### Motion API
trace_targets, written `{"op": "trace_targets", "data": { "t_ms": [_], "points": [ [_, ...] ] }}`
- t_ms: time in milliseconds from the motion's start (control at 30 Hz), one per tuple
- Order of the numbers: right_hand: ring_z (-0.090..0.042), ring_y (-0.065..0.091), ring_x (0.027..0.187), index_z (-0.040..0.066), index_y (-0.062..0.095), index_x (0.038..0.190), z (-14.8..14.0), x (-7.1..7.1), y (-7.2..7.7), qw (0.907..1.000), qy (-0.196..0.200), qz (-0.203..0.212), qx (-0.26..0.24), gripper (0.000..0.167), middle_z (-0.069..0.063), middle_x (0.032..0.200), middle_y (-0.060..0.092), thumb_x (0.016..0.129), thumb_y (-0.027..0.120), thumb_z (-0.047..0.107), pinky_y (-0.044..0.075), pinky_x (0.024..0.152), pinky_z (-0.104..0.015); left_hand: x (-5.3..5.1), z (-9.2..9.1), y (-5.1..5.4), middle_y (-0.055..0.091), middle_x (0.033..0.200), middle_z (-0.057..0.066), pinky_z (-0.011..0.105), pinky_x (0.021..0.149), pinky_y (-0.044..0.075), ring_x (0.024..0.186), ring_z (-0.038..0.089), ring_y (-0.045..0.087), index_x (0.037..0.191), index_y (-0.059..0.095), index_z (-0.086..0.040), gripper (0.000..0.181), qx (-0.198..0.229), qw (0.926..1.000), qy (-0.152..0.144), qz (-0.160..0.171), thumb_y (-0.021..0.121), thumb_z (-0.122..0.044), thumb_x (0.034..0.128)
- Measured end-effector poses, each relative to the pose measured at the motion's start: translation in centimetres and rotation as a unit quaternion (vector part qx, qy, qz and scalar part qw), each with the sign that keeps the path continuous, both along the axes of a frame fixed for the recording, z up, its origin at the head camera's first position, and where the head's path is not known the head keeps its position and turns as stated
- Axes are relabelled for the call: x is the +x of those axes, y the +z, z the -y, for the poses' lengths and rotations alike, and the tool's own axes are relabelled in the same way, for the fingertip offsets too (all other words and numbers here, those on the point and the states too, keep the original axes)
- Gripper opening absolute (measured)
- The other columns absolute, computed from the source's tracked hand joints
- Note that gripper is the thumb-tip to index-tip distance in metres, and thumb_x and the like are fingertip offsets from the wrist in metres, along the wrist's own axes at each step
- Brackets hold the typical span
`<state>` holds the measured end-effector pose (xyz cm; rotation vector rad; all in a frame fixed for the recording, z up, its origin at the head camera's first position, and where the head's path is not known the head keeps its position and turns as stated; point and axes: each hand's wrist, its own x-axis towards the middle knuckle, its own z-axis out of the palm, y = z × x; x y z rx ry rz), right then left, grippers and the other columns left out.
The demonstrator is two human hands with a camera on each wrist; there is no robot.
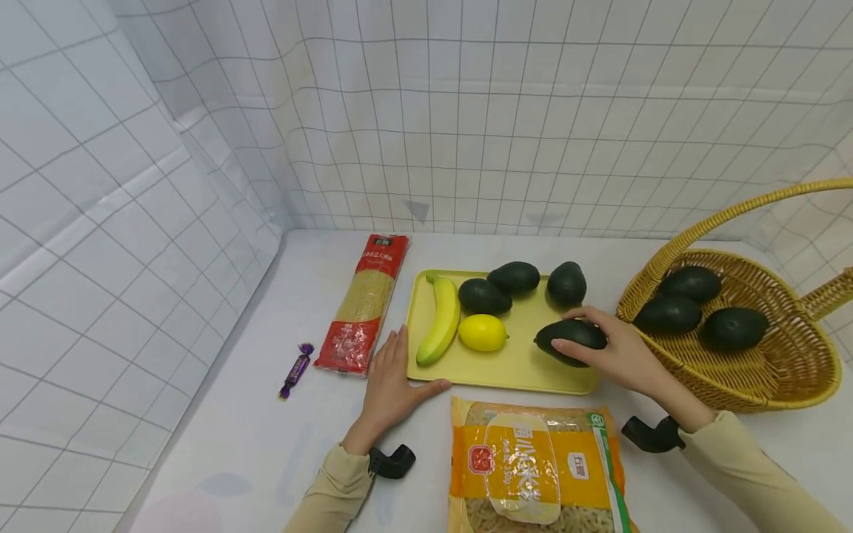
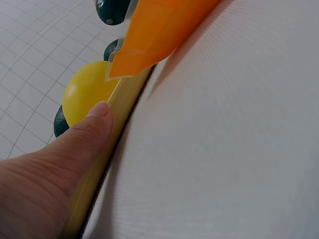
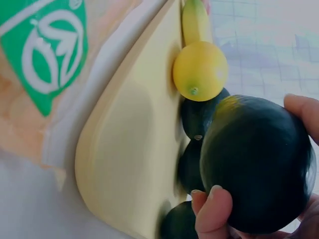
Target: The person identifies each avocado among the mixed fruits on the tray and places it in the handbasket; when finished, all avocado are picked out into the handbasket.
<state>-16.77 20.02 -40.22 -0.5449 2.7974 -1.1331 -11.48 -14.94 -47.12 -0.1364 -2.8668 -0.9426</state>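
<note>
In the head view my right hand (image 1: pixel 623 352) grips a dark green avocado (image 1: pixel 571 342) over the right part of a yellow tray (image 1: pixel 526 374). The right wrist view shows this avocado (image 3: pixel 256 164) between thumb and fingers, apart from the tray surface. My left hand (image 1: pixel 392 385) rests at the tray's lower left corner, its fingers straight along the side and its thumb (image 2: pixel 82 144) on the near rim. On the tray lie a banana (image 1: pixel 441 320), a lemon (image 1: pixel 483 332) and more avocados (image 1: pixel 485 297), one of them at the back right corner.
A wicker basket (image 1: pixel 809 370) with a tall handle stands at the right, holding avocados (image 1: pixel 735 329). In front of the tray lies an orange pasta bag (image 1: pixel 533 466). Left of it are a red noodle packet (image 1: pixel 363 303) and a purple wrapped candy (image 1: pixel 295 371). Gridded cloth walls stand behind and left.
</note>
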Motion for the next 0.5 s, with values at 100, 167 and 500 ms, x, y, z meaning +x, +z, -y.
{"op": "trace_targets", "data": {
  "t_ms": [100,167,500],
  "points": [
    [-0.029,0.053,0.106,0.015,0.056,0.124,-0.3,0.3,0.4,0.9998,-0.009,-0.012,-0.008,0.048,-0.012,0.126,0.055,0.087,0.067,0.044,0.044,0.084,-0.050,0.0,0.0,0.0,0.023,0.152,0.021,0.054,0.110,0.011,0.140,0.035,0.017,0.149,0.017,0.002,0.113,0.001,1.0000,0.001,0.000,0.076,-0.056,0.0718],
    [-0.026,0.053,0.101,0.015,0.056,0.122,-0.4,0.5,0.7,0.9995,-0.012,-0.026,-0.016,0.045,-0.011,0.122,0.057,0.087,0.067,0.041,0.044,0.081,-0.047,0.0,0.0,0.1,0.023,0.152,0.021,0.054,0.110,0.011,0.140,0.035,0.017,0.149,0.017,0.002,0.113,0.001,1.0000,0.001,0.001,0.076,-0.056,0.0718],
    [-0.019,0.046,0.090,0.008,0.047,0.120,-2.0,1.6,1.4,0.9915,-0.056,-0.100,-0.062,0.046,-0.008,0.111,0.052,0.085,0.073,0.022,0.038,0.073,-0.028,0.0,0.0,0.1,0.023,0.152,0.022,0.054,0.110,0.011,0.139,0.035,0.017,0.149,0.018,0.003,0.113,-0.003,1.0000,0.003,-0.002,0.075,-0.056,0.0719]
  ]
}}
